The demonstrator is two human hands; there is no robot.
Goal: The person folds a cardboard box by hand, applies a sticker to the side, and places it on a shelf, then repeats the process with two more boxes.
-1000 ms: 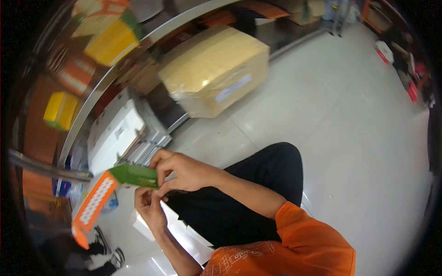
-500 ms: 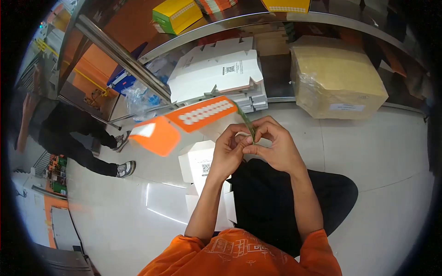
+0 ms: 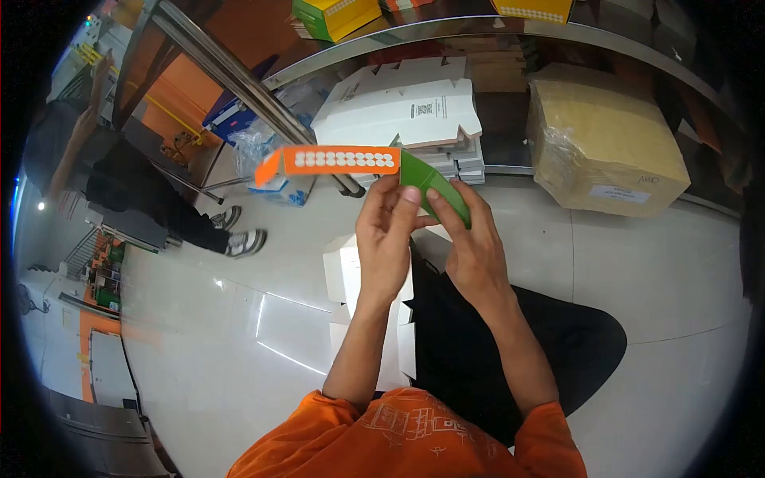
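Note:
Held up in front of me is a printed cardboard carton piece [image 3: 343, 161], orange with rows of white dots and a green end flap. My left hand [image 3: 386, 235] pinches it where orange meets green, with the thumb on the near side. Fingers of my right hand [image 3: 476, 239] close on the green flap [image 3: 434, 190], which bends downward to the right. The orange end at the far left is angled down and blurred. Below my left hand, an unfolded white carton [image 3: 344, 271] lies on the floor beside my leg, partly hidden by my forearm.
A stack of flat white cartons [image 3: 398, 103] sits on the low shelf ahead, with a wrapped brown box [image 3: 610, 143] to its right. Yellow-green packs [image 3: 339, 17] stand on the upper shelf. A person in dark trousers [image 3: 151, 187] is at left, near a metal post [image 3: 239, 76].
The carton piece has swung level, and its green flap now faces me. My hands have risen slightly, with the right flattened along the flap. The view has shifted a little, and the person at left has moved.

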